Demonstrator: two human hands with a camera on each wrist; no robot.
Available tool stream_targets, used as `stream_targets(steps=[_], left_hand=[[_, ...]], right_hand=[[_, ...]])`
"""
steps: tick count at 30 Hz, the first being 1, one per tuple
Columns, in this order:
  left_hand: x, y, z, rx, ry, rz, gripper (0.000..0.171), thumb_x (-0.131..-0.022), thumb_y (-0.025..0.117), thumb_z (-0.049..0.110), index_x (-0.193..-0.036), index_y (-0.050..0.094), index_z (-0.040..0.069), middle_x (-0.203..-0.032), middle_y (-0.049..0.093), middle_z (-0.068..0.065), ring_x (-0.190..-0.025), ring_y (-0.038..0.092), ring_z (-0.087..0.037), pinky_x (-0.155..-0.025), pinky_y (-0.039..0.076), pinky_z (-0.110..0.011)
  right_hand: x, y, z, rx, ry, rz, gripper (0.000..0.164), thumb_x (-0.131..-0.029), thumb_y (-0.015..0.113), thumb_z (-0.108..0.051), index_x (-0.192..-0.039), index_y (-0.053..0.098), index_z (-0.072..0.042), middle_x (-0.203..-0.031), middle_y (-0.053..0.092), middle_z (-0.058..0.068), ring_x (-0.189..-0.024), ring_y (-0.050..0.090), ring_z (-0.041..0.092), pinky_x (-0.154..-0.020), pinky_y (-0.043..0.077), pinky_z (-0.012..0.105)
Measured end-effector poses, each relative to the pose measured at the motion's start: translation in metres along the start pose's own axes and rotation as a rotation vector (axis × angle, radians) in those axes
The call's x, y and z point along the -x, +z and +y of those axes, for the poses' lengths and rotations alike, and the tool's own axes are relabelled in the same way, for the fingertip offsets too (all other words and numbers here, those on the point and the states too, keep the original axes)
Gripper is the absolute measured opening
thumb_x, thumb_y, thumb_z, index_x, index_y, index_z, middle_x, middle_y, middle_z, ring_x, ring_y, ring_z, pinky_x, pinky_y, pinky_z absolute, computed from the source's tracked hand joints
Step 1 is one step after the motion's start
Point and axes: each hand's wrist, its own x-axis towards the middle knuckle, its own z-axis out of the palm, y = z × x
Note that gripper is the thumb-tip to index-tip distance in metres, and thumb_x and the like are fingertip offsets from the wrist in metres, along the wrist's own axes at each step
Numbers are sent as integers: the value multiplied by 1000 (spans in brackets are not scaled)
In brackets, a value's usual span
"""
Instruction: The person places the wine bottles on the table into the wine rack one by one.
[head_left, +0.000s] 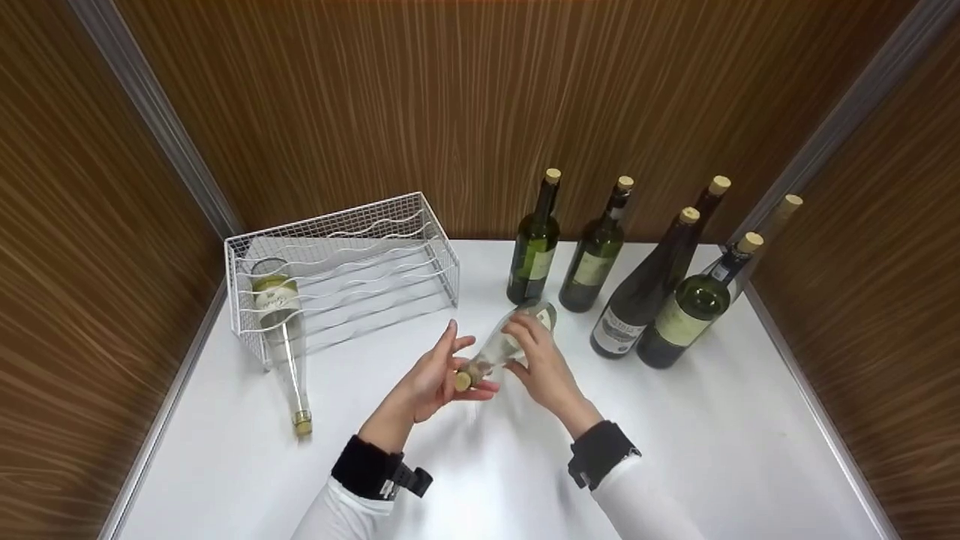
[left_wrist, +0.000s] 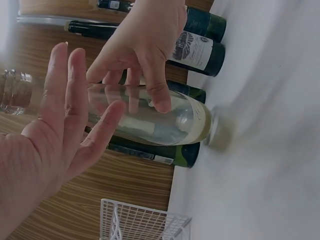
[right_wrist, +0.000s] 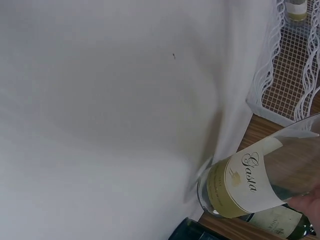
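A clear wine bottle (head_left: 493,351) with a cork is tilted between both hands, its neck toward me. Its white and yellow label (right_wrist: 247,177) shows in the right wrist view. My right hand (head_left: 551,371) grips the bottle's body from above, thumb on one side and fingers on the other. Beside the neck is my left hand (head_left: 431,382), its fingers (left_wrist: 76,95) extended and loosely spread. Whether they touch the glass, I cannot tell. The bottle's base is at or just above the white table (left_wrist: 265,150).
At the left stands a white wire rack (head_left: 343,330) with wavy bars. Another clear corked bottle (head_left: 289,345) lies in it, neck sticking out the front. Several dark bottles stand at the right, including a green one (head_left: 534,251) behind the held bottle. Wood-grain walls (head_left: 480,112) enclose the table.
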Motion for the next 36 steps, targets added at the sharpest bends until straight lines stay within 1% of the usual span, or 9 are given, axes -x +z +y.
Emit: stream_targets(steps=[3, 7, 14, 18, 22, 26, 30, 33, 36], left_hand=[[0, -3, -6, -50, -61, 16, 90, -98, 27, 67, -153, 14, -2, -134, 41, -35, -75, 70, -25, -70, 60, -36], [1, -5, -17, -114, -120, 29, 93, -95, 28, 72, -154, 16, 0, -127, 45, -28, -67, 63, -19, -58, 59, -31], [1, -5, -37, -192, -128, 67, 96, -94, 31, 73, -154, 16, 0, -115, 48, -21, -60, 54, -13, -46, 52, -23], [2, -7, -47, -235, -115, 101, 92, -95, 30, 72, -154, 18, 1, -104, 51, -14, -56, 52, -10, -42, 48, -20], [2, -6, -56, -284, -103, 123, 83, -99, 31, 66, -152, 21, 3, -95, 52, -12, -53, 50, -8, -40, 44, -18], [1, -5, -64, -362, -97, 148, 74, -101, 44, 52, -154, 21, 6, -89, 54, -10, -48, 47, -8, -38, 42, -18], [1, -4, -73, -431, -81, 179, 78, -97, 59, 37, -155, 18, 5, -95, 57, -16, -45, 47, -7, -35, 39, -17], [2, -3, -78, -473, -62, 191, 81, -94, 65, 29, -155, 18, 4, -97, 57, -21, -42, 47, -7, -33, 36, -17], [3, -2, -83, -514, -51, 202, 83, -91, 69, 22, -154, 18, 4, -93, 58, -19, -40, 47, -7, -32, 33, -16]], right_hand=[[5, 3, -2, 15, -19, -53, 62, -74, 83, 3, -125, 53, -15, -137, 46, 10, -134, 39, 30, -110, 35, 42], [9, 4, -3, 4, -14, -137, 61, -74, 83, 4, -124, 54, -16, -140, 46, 7, -139, 33, 31, -115, 26, 42], [13, 3, -3, -65, -5, -217, 61, -73, 82, 6, -124, 58, -17, -141, 46, 5, -140, 31, 34, -115, 24, 47], [15, 1, -2, -157, -13, -236, 58, -74, 75, 11, -124, 61, -14, -141, 47, 9, -140, 30, 39, -114, 25, 51], [17, -3, -2, -244, 58, -267, 54, -79, 66, 9, -128, 62, -12, -145, 45, 11, -139, 32, 36, -112, 29, 51], [18, -5, -2, -290, 179, -259, 45, -86, 66, 0, -130, 62, -11, -147, 44, 10, -135, 40, 30, -108, 37, 48], [20, -7, -4, -293, 272, -217, 40, -91, 69, -9, -130, 61, -9, -147, 44, 9, -133, 44, 31, -106, 40, 48], [23, -7, -6, -280, 328, -187, 42, -93, 69, -14, -132, 59, -7, -146, 44, 11, -133, 43, 34, -106, 39, 50], [26, -8, -8, -258, 379, -173, 47, -93, 69, -21, -136, 56, -4, -147, 43, 14, -134, 41, 36, -107, 37, 51]])
